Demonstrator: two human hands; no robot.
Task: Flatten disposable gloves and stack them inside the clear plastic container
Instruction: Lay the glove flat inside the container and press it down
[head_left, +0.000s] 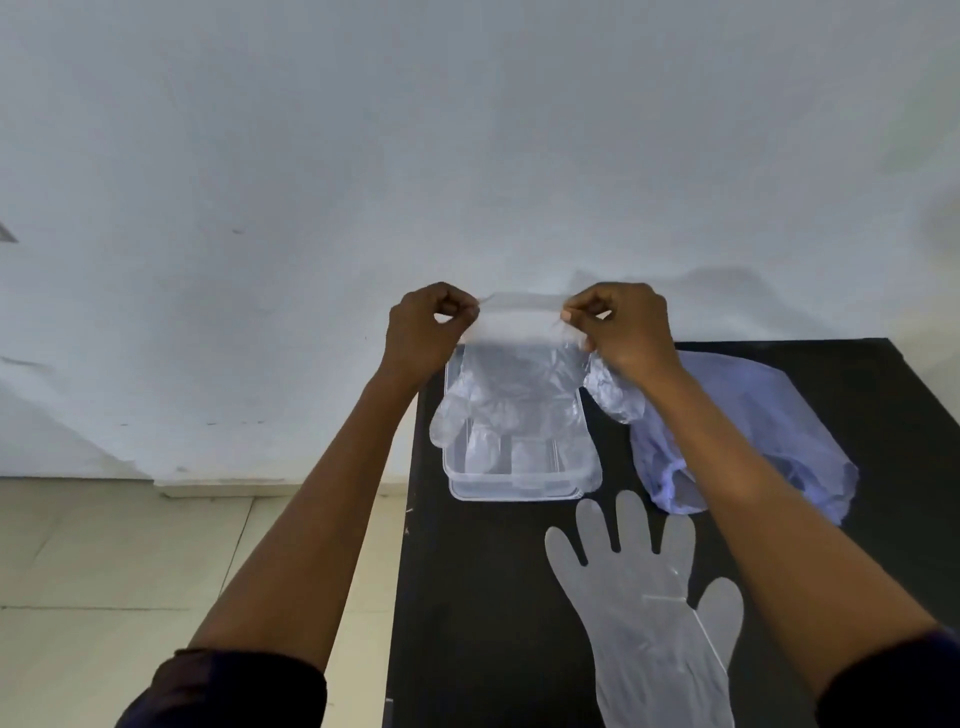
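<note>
A clear disposable glove (519, 384) hangs fingers-down over the clear plastic container (514, 488), its fingertips reaching into it. My left hand (426, 332) pinches the cuff's left corner and my right hand (618, 327) pinches the right corner, stretching the cuff between them. A second clear glove (644, 587) lies flat on the black table (467, 597), fingers pointing away from me, just in front of the container.
A crumpled pale blue plastic bag (748, 431) with more gloves lies to the right of the container, partly under my right forearm. The table's left edge runs close beside the container; tiled floor (130, 561) and a white wall (467, 156) lie beyond.
</note>
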